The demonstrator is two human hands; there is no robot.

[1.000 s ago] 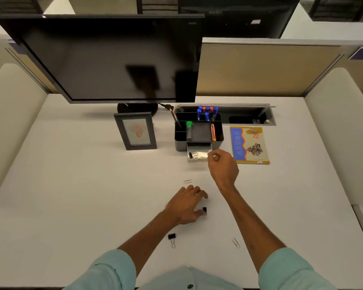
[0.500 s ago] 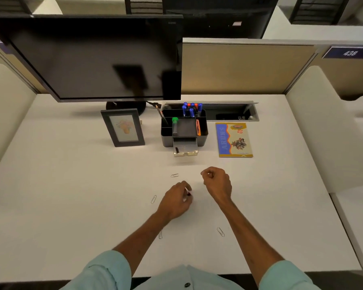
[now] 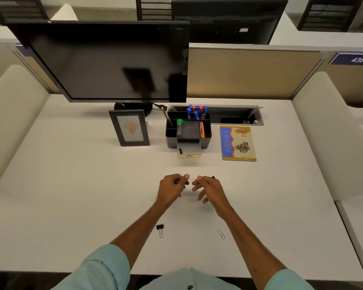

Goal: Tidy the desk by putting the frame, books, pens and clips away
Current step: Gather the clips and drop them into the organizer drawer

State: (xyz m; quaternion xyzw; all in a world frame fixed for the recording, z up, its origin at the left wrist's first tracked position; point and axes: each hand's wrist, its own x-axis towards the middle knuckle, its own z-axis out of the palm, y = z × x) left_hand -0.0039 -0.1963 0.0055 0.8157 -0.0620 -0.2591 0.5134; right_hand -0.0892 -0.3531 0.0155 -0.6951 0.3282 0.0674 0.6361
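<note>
Clips are being gathered: left hand (image 3: pixel 171 190) and right hand (image 3: pixel 210 190) are meeting above the tabletop (image 3: pixel 71 195), fingers of both pinching one wire paper clip (image 3: pixel 192 181) between them. Binder clip (image 3: pixel 160 229) and another paper clip (image 3: pixel 221 234) are lying nearer the body; the organizer drawer (image 3: pixel 189 149) is standing open. Risk, judged: a thin clip slipping during hand-over and dropping, since the pinch is slight.

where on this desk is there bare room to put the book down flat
Widest bare patch: the left part of the desk, between the picture frame and the near edge. There is also room right of the book. It is crowded around the organizer and its open drawer, and near the binder clip and paper clip.
</note>
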